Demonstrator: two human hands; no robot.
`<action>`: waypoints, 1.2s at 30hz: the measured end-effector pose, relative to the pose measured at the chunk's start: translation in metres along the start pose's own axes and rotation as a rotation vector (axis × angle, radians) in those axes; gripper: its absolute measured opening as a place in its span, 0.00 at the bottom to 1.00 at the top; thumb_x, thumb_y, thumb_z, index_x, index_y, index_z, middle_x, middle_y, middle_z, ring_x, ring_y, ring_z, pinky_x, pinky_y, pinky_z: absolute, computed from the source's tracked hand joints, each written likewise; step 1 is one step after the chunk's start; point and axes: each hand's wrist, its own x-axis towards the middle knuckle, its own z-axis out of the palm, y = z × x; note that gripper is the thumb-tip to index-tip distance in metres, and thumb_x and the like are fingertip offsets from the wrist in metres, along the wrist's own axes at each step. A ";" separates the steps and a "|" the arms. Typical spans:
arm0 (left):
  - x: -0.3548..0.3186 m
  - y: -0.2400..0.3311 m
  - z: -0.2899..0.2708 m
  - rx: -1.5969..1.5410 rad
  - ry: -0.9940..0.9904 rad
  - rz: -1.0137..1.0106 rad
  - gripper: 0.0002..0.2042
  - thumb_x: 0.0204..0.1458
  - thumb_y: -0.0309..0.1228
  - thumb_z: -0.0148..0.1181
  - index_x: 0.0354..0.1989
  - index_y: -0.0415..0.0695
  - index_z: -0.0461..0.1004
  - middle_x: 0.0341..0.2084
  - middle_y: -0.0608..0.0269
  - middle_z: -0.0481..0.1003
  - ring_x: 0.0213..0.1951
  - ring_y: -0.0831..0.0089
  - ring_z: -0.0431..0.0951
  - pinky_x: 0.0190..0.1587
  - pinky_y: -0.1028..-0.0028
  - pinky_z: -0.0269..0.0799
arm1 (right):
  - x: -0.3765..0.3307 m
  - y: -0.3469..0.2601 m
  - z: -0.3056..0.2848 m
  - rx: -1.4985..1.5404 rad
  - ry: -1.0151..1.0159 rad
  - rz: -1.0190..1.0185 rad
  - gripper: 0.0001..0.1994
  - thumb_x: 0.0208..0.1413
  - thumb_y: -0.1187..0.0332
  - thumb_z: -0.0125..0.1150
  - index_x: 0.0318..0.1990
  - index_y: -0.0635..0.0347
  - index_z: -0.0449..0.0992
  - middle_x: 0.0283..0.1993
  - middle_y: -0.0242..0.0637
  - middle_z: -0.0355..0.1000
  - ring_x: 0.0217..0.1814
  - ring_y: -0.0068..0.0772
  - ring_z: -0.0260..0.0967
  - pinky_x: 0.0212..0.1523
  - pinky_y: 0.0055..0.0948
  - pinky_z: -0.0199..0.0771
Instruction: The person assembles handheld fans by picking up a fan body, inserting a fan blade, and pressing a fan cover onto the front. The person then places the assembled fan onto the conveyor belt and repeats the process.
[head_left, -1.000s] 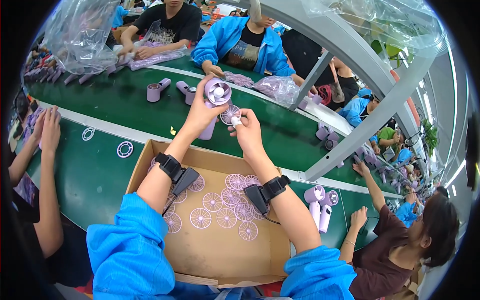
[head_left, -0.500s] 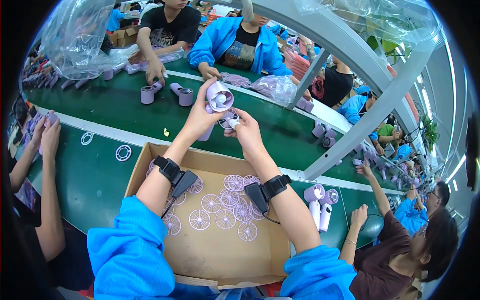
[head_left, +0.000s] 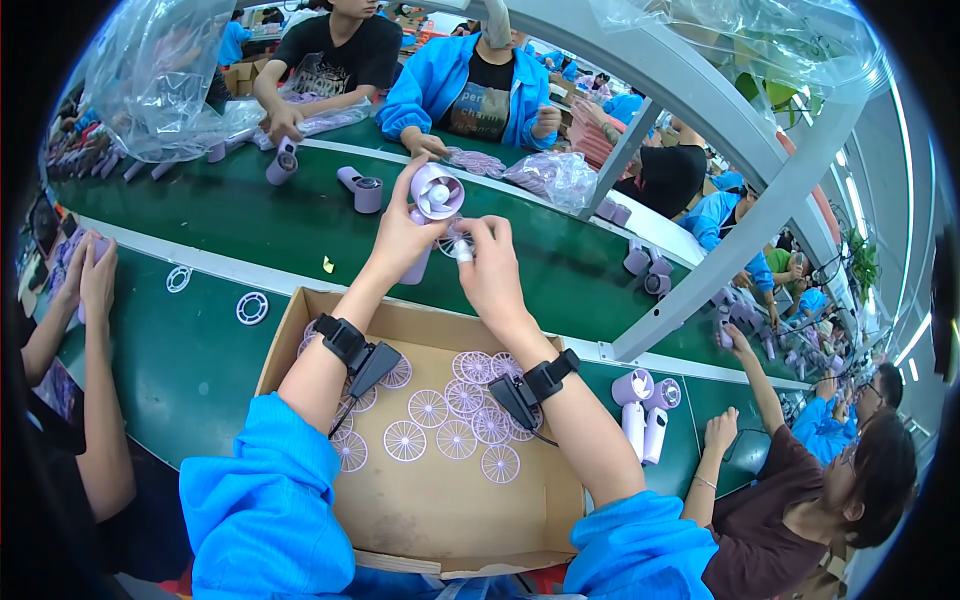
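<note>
My left hand [head_left: 402, 232] is wrapped round a light purple handheld fan [head_left: 437, 193]. Its round head is tilted up with the blades exposed, and the handle shows below the palm. Close under the fan head, my right hand [head_left: 490, 262] pinches a round spoked grille [head_left: 452, 240], partly hidden behind the fingers. A white cover sits on one fingertip of that hand. Below my wrists, an open cardboard box [head_left: 400, 520] holds several loose purple spoked grilles [head_left: 428, 409].
Across the green conveyor belt [head_left: 250, 215] a co-worker's hand holds another fan [head_left: 283, 165], with one more fan [head_left: 366, 192] nearby. Two fans [head_left: 642, 415] stand right of the box. White rings [head_left: 251, 308] lie at left. A grey metal post [head_left: 740, 240] slants up at right.
The grille and my right hand have shifted slightly, with its fingers curled more. Across the belt, a co-worker has lifted a fan up and away to the left.
</note>
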 end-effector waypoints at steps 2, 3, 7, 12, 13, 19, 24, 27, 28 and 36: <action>0.001 -0.001 -0.002 0.007 0.016 -0.009 0.41 0.41 0.19 0.65 0.65 0.49 0.51 0.56 0.56 0.63 0.54 0.68 0.69 0.51 0.73 0.71 | -0.003 -0.008 -0.004 -0.082 -0.045 -0.116 0.22 0.47 0.77 0.60 0.53 0.60 0.67 0.51 0.52 0.64 0.41 0.47 0.72 0.40 0.36 0.75; 0.001 -0.001 -0.003 0.014 0.031 -0.017 0.41 0.41 0.19 0.65 0.65 0.48 0.52 0.55 0.56 0.63 0.54 0.68 0.69 0.50 0.73 0.71 | -0.003 -0.007 -0.003 -0.082 -0.047 -0.115 0.22 0.47 0.77 0.60 0.53 0.60 0.67 0.51 0.52 0.64 0.41 0.47 0.72 0.40 0.36 0.75; -0.001 0.003 -0.002 -0.004 0.046 -0.055 0.40 0.41 0.19 0.65 0.65 0.47 0.52 0.55 0.55 0.64 0.54 0.68 0.69 0.49 0.74 0.72 | -0.003 -0.007 -0.003 -0.242 -0.033 -0.244 0.22 0.44 0.76 0.62 0.50 0.61 0.70 0.49 0.50 0.66 0.45 0.52 0.70 0.44 0.41 0.73; -0.001 0.002 0.000 0.000 0.006 -0.043 0.40 0.41 0.19 0.64 0.65 0.48 0.51 0.55 0.55 0.64 0.54 0.68 0.70 0.49 0.73 0.72 | -0.003 -0.006 -0.005 -0.330 -0.020 -0.250 0.22 0.42 0.73 0.64 0.49 0.63 0.71 0.47 0.49 0.68 0.46 0.51 0.69 0.45 0.41 0.72; -0.001 0.002 0.000 0.000 0.008 -0.043 0.40 0.41 0.19 0.64 0.65 0.48 0.51 0.55 0.55 0.64 0.54 0.68 0.70 0.49 0.73 0.72 | -0.003 -0.006 -0.005 -0.318 -0.027 -0.235 0.22 0.42 0.72 0.65 0.48 0.63 0.71 0.46 0.49 0.69 0.46 0.51 0.69 0.45 0.40 0.72; -0.003 0.001 0.001 0.092 0.004 0.009 0.40 0.42 0.20 0.64 0.65 0.50 0.51 0.53 0.54 0.66 0.53 0.67 0.71 0.48 0.72 0.73 | 0.000 -0.008 -0.007 -0.269 -0.052 -0.183 0.22 0.42 0.71 0.65 0.48 0.65 0.71 0.43 0.50 0.70 0.46 0.51 0.70 0.46 0.40 0.72; -0.004 0.004 0.001 0.150 0.011 0.006 0.40 0.42 0.21 0.64 0.65 0.52 0.51 0.53 0.54 0.68 0.52 0.65 0.72 0.48 0.72 0.72 | -0.001 -0.008 -0.006 -0.254 -0.050 -0.166 0.23 0.42 0.72 0.64 0.49 0.65 0.69 0.42 0.49 0.70 0.45 0.50 0.69 0.45 0.40 0.72; -0.006 0.007 0.001 0.161 -0.002 -0.015 0.40 0.43 0.22 0.64 0.65 0.53 0.51 0.53 0.54 0.68 0.52 0.65 0.72 0.48 0.72 0.72 | 0.000 -0.007 -0.005 -0.261 -0.052 -0.139 0.25 0.41 0.73 0.64 0.51 0.64 0.68 0.43 0.46 0.69 0.46 0.48 0.68 0.45 0.40 0.73; -0.006 0.007 0.002 0.166 -0.009 -0.024 0.40 0.43 0.22 0.64 0.65 0.54 0.51 0.53 0.54 0.68 0.53 0.65 0.72 0.48 0.72 0.72 | 0.000 -0.005 -0.006 -0.273 -0.050 -0.150 0.25 0.41 0.73 0.63 0.51 0.64 0.68 0.44 0.47 0.68 0.47 0.48 0.68 0.45 0.39 0.72; 0.001 -0.010 -0.006 0.201 0.049 0.140 0.38 0.44 0.21 0.62 0.65 0.51 0.51 0.51 0.56 0.68 0.44 0.67 0.76 0.40 0.73 0.76 | 0.000 -0.007 -0.007 -0.259 -0.057 -0.177 0.27 0.41 0.74 0.62 0.54 0.63 0.68 0.43 0.48 0.68 0.46 0.50 0.68 0.47 0.40 0.70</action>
